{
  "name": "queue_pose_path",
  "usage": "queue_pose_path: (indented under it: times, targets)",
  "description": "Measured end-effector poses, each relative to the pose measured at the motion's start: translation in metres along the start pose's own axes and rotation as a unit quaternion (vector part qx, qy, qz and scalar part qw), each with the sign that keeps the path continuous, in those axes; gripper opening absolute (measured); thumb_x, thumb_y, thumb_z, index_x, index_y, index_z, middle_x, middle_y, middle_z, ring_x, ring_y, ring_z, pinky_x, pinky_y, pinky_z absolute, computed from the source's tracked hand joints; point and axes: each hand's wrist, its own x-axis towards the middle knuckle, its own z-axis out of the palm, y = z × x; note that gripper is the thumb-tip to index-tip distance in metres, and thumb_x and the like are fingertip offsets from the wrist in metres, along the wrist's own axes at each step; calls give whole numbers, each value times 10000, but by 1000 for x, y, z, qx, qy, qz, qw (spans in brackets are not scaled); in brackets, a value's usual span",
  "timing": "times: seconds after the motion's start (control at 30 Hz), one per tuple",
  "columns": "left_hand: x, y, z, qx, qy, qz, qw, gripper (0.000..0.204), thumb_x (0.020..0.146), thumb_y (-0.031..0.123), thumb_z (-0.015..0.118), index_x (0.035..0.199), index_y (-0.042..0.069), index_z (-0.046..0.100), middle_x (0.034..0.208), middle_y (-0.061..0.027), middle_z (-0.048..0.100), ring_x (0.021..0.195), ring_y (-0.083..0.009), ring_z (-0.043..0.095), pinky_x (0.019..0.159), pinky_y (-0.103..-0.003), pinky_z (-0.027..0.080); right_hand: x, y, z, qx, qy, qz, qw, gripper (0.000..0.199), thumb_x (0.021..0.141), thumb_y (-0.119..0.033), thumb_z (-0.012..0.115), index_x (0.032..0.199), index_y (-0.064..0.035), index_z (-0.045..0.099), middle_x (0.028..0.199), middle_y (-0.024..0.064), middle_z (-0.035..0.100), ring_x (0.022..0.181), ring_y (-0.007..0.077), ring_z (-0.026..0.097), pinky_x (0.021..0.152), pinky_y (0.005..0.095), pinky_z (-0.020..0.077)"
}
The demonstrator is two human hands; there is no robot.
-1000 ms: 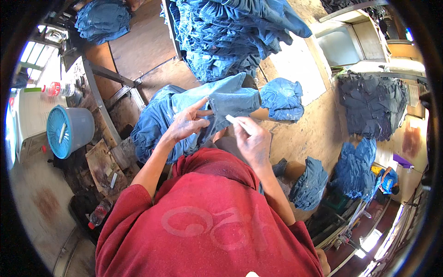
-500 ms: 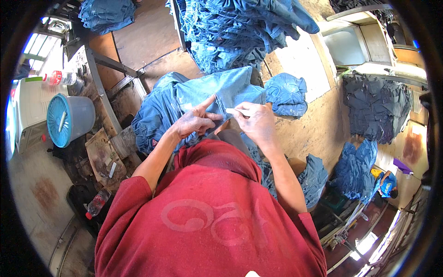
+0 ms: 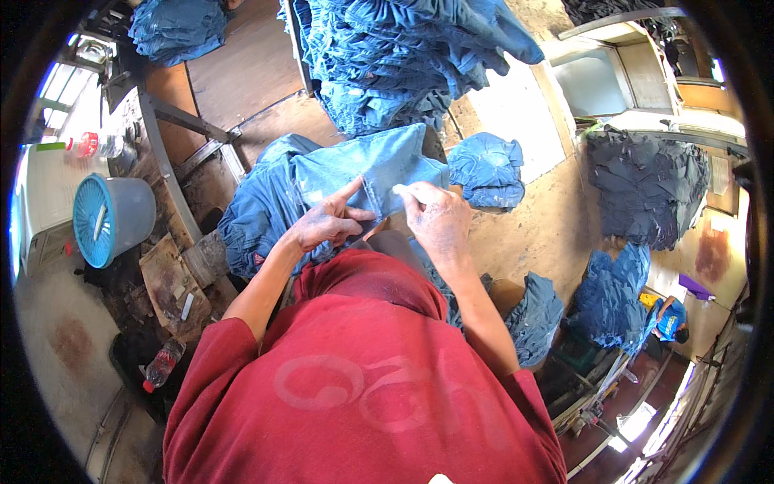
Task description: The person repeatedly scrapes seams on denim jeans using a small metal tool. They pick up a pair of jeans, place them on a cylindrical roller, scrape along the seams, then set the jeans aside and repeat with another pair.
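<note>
A pale blue denim garment (image 3: pixel 387 157) lies draped before me, bunched into darker folds on its left. My left hand (image 3: pixel 329 224) rests on it with the index finger stretched along a seam or edge and the other fingers spread and partly bent. To the right, my right hand (image 3: pixel 439 222) pinches a short white stick (image 3: pixel 400 189) between thumb and fingers. The stick's tip points left, a little apart from the left fingertips; whether it touches the cloth I cannot tell. Both hands look dusted with blue.
A tall stack of jeans (image 3: pixel 371 73) stands ahead, with a folded denim bundle (image 3: pixel 486 169) at its right. Dark garments (image 3: pixel 645 185) and more denim (image 3: pixel 609 294) lie right. A blue bucket (image 3: pixel 121 218) and a bottle (image 3: pixel 164 365) are left. Another person (image 3: pixel 671 317) is far right.
My right hand has drawn slightly right, away from the left fingertips, and turned so less of the white stick shows. My left hand stays on the denim. The whole view has shifted slightly.
</note>
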Motion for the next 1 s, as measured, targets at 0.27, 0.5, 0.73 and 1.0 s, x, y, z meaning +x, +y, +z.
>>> queue_pose_path:
  times: [0.27,0.5,0.73,1.0]
  targets:
    - [2,-3,-4,2,-8,-4,1000,1126,848,-58,698,1750,182,69,1309,-112,742,608,-48,516,526,-222,426,-9,-1,9,-9,46,4,999,141,972,-212,767,996,-90,834,845,86,781,684,266,742,637,362,561]
    - [0,2,-3,-1,-21,-4,1000,1141,844,-65,692,1750,183,44,1330,-103,737,617,-37,509,535,-216,428,-19,-6,8,2,51,-23,998,135,952,-227,781,1040,-135,826,888,82,795,718,277,756,626,378,567]
    - [-3,7,-3,-14,-52,11,998,1164,837,-72,679,1746,178,-3,1388,-99,716,613,-44,557,523,-205,447,-43,-36,19,13,29,-90,995,223,934,-165,765,1153,-136,798,851,93,781,741,261,758,671,378,587]
    - [0,-1,-11,3,-65,10,998,1108,877,-78,641,1745,173,0,1406,-109,708,615,-58,537,550,-230,471,-50,-39,22,-2,22,-51,998,256,926,-145,769,1177,-110,800,825,96,775,728,268,756,666,387,582]
